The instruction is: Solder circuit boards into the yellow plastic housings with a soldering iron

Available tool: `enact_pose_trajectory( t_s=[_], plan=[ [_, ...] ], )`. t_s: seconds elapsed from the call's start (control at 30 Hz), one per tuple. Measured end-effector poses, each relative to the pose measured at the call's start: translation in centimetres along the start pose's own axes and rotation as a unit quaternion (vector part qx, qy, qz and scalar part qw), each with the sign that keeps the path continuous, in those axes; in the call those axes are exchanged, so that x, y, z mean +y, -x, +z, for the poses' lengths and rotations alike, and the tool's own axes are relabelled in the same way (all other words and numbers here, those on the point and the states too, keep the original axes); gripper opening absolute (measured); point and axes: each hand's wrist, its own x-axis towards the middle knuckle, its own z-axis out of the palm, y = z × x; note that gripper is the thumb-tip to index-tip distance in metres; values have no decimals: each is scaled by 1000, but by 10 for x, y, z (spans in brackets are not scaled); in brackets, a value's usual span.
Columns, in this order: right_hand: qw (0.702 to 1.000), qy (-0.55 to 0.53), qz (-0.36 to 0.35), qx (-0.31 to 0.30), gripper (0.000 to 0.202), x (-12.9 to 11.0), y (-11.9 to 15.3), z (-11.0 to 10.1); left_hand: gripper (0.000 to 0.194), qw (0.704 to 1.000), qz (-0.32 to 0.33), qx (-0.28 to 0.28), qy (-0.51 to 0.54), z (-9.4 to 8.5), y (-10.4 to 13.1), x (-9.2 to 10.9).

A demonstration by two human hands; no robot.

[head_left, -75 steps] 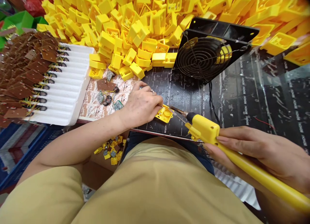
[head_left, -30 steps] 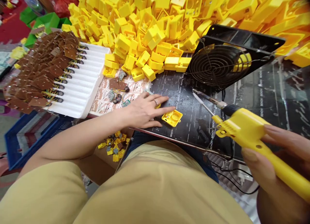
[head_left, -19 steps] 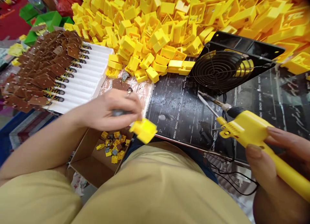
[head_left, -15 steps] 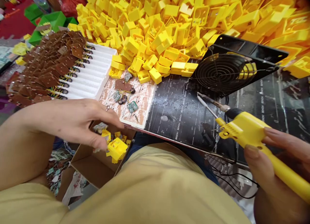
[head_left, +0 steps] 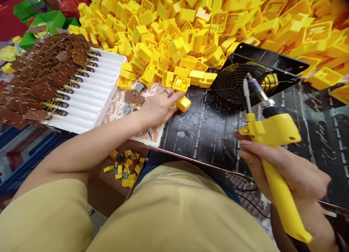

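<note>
My left hand [head_left: 159,106] reaches over the table to the front of the pile of yellow plastic cases [head_left: 174,37], its fingers closed on a small yellow case [head_left: 183,103]. Under and beside this hand lie a brown circuit board [head_left: 135,98] and small green boards, partly covered by it. My right hand [head_left: 286,168] is wrapped round a yellow soldering gun [head_left: 278,186]. The gun's metal tip points up, in front of the black fan [head_left: 245,83].
Brown boards with wires [head_left: 46,74] are heaped on a white ribbed tray [head_left: 95,88] at the left. Below the table edge, a cardboard box [head_left: 109,192] holds several yellow cases. Green bins [head_left: 51,21] stand at the back left.
My left hand has moved from above the cardboard box to the front of the pile, where it has taken hold of a case. The soldering gun has turned more upright.
</note>
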Motion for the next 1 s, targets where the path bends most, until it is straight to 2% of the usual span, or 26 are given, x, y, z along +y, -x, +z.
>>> enact_pose_trajectory(
  t_s=[0.1, 0.2, 0.27, 0.3, 0.37, 0.47, 0.53, 0.57, 0.67, 0.7, 0.77, 0.83, 0.87, 0.93, 1.0],
  plan=[
    [998, -1, -64, -3, 28, 4, -8, 10, 40, 994, 91, -36, 45, -7, 19, 33],
    [996, -25, -78, -31, 26, 5, -11, 22, 51, 989, 116, -34, 90, -4, 34, 49],
    [994, -45, -82, -50, 22, 3, -12, 32, 61, 988, 95, -16, 117, 0, 40, 47],
    [994, -51, -80, -58, 27, 1, -12, 36, 61, 988, 79, -7, 136, 1, 41, 44],
    [994, -54, -73, -63, 30, -3, -14, 45, 53, 980, 42, -12, 192, -3, 38, 37],
    [994, -48, -78, -54, 18, -4, -16, 52, 34, 959, -23, -103, 263, -16, 28, 31],
    [991, -50, -107, -65, 23, -2, -15, 51, 39, 964, -59, -150, 212, -23, 21, 29],
    [988, -54, -124, -76, 23, 0, -14, 48, 43, 974, -78, -151, 152, -25, 20, 29],
    [983, -72, -133, -101, 23, 5, -10, 38, 45, 991, -107, -76, -19, -27, 23, 26],
    [985, -76, -119, -102, 29, 7, -8, 35, 42, 995, -86, -48, -34, -27, 25, 24],
    [988, -76, -90, -96, 40, 7, -6, 33, 38, 1000, 9, -23, -3, -28, 30, 22],
    [990, -66, -80, -95, 44, 5, -6, 35, 48, 993, 100, -49, 39, -30, 32, 21],
    [990, -59, -82, -96, 45, 3, -7, 37, 53, 988, 124, -74, 48, -31, 32, 21],
    [990, -51, -85, -98, 45, -2, -9, 43, 53, 984, 129, -117, 43, -31, 32, 24],
    [990, -57, -83, -102, 38, -6, -10, 48, 47, 985, 113, -127, 32, -30, 33, 28]
  ],
)
